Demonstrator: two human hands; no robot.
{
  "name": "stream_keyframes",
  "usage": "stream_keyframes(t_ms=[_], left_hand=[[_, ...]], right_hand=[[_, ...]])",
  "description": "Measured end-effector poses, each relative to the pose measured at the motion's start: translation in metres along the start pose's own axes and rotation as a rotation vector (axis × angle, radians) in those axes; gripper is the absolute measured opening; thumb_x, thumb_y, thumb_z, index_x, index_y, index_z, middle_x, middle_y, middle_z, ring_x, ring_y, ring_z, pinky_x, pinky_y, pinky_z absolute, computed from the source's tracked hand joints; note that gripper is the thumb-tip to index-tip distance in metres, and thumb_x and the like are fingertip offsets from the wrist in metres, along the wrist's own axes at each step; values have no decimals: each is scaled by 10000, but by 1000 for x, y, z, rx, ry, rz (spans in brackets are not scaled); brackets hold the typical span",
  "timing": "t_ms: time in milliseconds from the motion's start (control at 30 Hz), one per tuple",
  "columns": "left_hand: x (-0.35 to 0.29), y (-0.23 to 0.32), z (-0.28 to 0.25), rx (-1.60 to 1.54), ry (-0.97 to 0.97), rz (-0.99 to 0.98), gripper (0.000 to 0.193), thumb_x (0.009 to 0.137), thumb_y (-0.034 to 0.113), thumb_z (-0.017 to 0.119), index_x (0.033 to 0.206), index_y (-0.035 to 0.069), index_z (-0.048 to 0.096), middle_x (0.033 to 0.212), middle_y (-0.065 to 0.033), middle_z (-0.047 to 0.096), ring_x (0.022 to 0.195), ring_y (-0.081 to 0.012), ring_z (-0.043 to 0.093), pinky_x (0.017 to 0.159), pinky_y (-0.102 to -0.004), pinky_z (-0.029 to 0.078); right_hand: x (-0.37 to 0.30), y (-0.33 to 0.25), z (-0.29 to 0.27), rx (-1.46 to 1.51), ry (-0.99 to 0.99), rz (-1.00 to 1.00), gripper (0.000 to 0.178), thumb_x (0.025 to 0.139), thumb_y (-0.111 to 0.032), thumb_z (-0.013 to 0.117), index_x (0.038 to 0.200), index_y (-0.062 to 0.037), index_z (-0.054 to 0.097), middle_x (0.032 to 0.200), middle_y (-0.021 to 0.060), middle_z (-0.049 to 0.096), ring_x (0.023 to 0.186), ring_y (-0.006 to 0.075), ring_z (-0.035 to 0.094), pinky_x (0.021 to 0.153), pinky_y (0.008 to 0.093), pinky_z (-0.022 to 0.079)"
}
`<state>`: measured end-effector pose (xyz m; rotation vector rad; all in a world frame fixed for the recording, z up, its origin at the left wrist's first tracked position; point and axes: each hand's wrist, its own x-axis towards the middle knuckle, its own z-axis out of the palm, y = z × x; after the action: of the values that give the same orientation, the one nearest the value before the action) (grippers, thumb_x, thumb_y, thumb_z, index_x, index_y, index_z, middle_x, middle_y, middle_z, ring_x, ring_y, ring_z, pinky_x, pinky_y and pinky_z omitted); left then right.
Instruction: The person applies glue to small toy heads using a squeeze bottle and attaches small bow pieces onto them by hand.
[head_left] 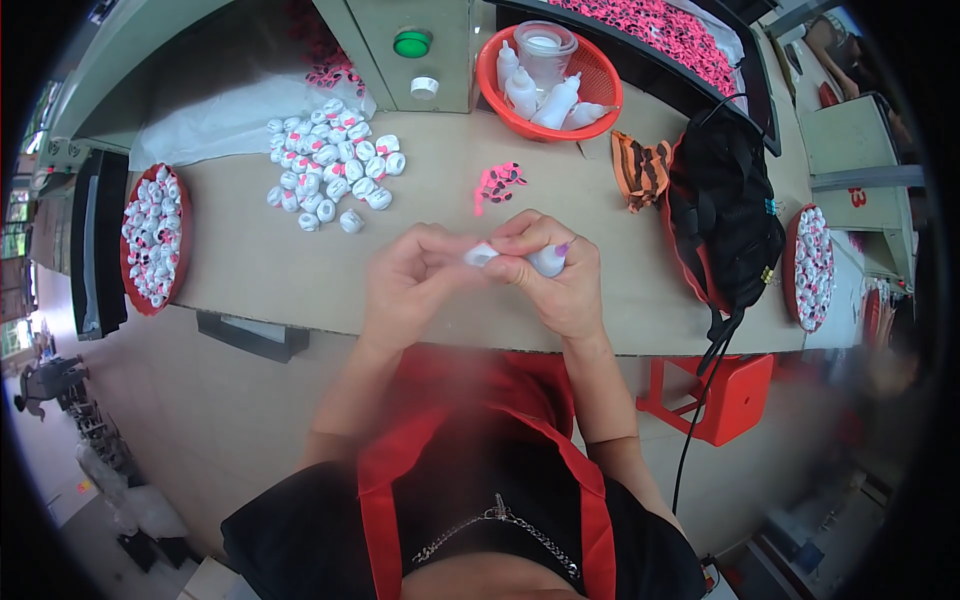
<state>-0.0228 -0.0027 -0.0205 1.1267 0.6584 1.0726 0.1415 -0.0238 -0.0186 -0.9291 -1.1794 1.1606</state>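
My left hand (412, 275) is closed, pinching a small white rounded piece (481, 255) with a trace of pink on it. The thumb and finger of my right hand (560, 290) press on that same piece from the other side. Tucked in my right hand is a small white squeeze bottle (547, 261) with a purple tip. Just beyond my hands lies a little heap of pink and black pieces (500, 182) on the table. Farther left, a loose pile of white rounded pieces with pink spots (335, 165) covers part of the tabletop.
A red basket (492, 92) holds several white squeeze bottles and a clear jar. Right of it are a striped orange cloth (640, 168) and a black bag (725, 215). Red trays (182, 235) of white pieces stand at both sides. A red stool (735, 400) is below the table.
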Motion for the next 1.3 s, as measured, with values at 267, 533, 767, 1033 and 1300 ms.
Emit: stream_keyframes(t_ms=[267, 533, 767, 1033, 1300], left_hand=[[-7, 16, 0, -115, 107, -66, 202, 789, -104, 553, 982, -46, 553, 887, -149, 623, 769, -183, 630, 658, -273, 531], [-16, 35, -82, 849, 406, 126, 164, 806, 64, 586, 962, 16, 605, 845, -82, 635, 678, -117, 598, 631, -245, 471], [-33, 135, -304, 1906, 1087, 148, 199, 752, 141, 635, 951, 124, 650, 866, -152, 615, 729, -289, 619, 645, -379, 487], [18, 59, -200, 1588, 568, 131, 200, 762, 110, 596, 957, 111, 645, 935, -149, 574, 766, -322, 593, 686, -403, 480], [6, 38, -172, 1411, 488, 78, 219, 788, 71, 558, 993, 80, 632, 884, -124, 591, 757, -331, 579, 688, -391, 461]], right_hand=[[3, 0, 18, 144, 54, 245, 113, 742, 50, 648, 819, 16, 573, 883, 91, 590, 731, 133, 588, 613, 230, 487], [1, 12, 55, 9, 144, 263, 119, 763, 35, 628, 857, 23, 557, 941, 129, 606, 654, 128, 584, 594, 229, 484], [9, 1, 40, -165, 192, 259, 114, 801, -31, 616, 883, 17, 553, 828, 85, 615, 634, 103, 568, 591, 222, 477], [0, 0, 39, -196, 180, 247, 208, 783, 25, 591, 967, -9, 500, 839, 55, 571, 682, 93, 544, 624, 220, 456], [-19, -5, 11, -304, 103, 242, 351, 772, 90, 509, 1082, -32, 401, 921, 76, 513, 868, 137, 524, 692, 229, 420]])
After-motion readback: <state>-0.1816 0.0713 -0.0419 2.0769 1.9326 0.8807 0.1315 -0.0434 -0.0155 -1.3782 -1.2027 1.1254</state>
